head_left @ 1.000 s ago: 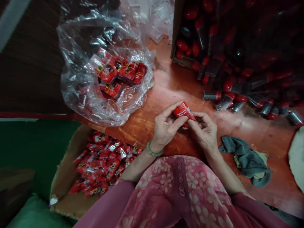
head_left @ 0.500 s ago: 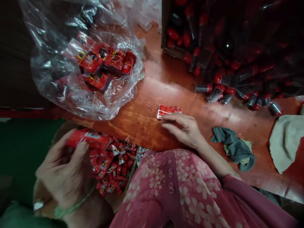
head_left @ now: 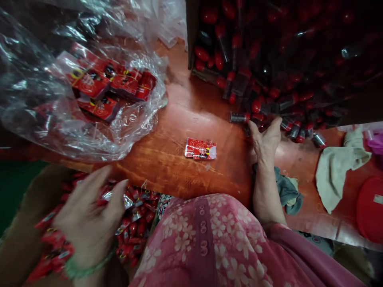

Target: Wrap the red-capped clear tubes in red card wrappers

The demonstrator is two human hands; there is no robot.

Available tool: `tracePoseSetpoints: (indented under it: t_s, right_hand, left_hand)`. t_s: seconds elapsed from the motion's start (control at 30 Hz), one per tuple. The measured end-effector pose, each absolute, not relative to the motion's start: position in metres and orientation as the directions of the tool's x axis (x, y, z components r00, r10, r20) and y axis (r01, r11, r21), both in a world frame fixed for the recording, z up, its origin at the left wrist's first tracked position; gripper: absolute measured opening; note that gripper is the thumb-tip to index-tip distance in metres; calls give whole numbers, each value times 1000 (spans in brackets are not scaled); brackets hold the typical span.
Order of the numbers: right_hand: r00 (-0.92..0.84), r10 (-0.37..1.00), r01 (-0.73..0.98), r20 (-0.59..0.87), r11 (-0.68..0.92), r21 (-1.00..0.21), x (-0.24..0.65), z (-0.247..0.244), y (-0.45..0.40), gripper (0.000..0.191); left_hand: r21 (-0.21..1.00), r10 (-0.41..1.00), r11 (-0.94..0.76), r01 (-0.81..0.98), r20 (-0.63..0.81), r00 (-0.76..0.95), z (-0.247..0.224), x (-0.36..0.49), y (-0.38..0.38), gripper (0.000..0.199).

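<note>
Left hand (head_left: 86, 227) at 7 o'clock: fingers spread open, no hold, over a heap of crinkled red foil sachets (head_left: 136, 223) in a cardboard box (head_left: 18, 215). Right hand (head_left: 265, 141) at 3 o'clock: fingers parted, tips at a spill of clear red-capped tubes (head_left: 239, 117); can't tell if one is gripped. One flat red sachet (head_left: 200, 148) lies mid-frame on the glossy orange-brown wood tabletop (head_left: 167, 175), apart from both hands. Clear crumpled plastic bag (head_left: 134, 133) at 10 o'clock holds red packets (head_left: 89, 81). Grey rag (head_left: 287, 191) and beige cloth (head_left: 335, 171) sit at 4 o'clock.
</note>
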State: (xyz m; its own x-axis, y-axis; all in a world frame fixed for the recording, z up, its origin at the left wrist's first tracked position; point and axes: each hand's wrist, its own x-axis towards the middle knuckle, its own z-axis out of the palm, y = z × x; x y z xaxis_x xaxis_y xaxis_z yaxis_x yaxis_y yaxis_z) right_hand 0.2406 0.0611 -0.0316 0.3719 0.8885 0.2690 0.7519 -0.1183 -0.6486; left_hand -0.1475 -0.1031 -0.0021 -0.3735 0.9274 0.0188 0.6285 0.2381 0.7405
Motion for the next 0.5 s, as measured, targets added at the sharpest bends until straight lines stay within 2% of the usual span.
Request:
tracePoseSetpoints:
  t_s: [0.03, 0.1, 0.17, 0.3, 0.4, 0.5]
  right_hand:
    - [382, 886, 727, 264, -112, -677, 239, -34, 63, 48]
    - [398, 885, 666, 240, -99, -739, 238, -40, 67, 49]
    - [407, 894, 581, 189, -93, -809, 240, -44, 68, 50]
    - [343, 939, 352, 30, -98, -931, 241, -43, 60, 45]
    - [232, 970, 201, -73, -122, -972, 236, -36, 48, 39]
    - [136, 984, 49, -116, -124, -991, 228, -29, 38, 39]
  left_hand:
    - [691, 944, 61, 720, 195, -266, -4, -130, -89, 57]
    - [578, 931, -258, 774, 363, 39, -10, -95, -62, 55]
    - [475, 888, -426, 770, 382, 256, -18, -65, -40, 45]
    - [375, 823, -558, 740, 365, 435, -36, -31, -13, 40]
    - [374, 815, -578, 726, 320, 483, -46, -28, -8, 40]
    - [363, 787, -613, 702, 353, 505, -50, -30, -9, 36]
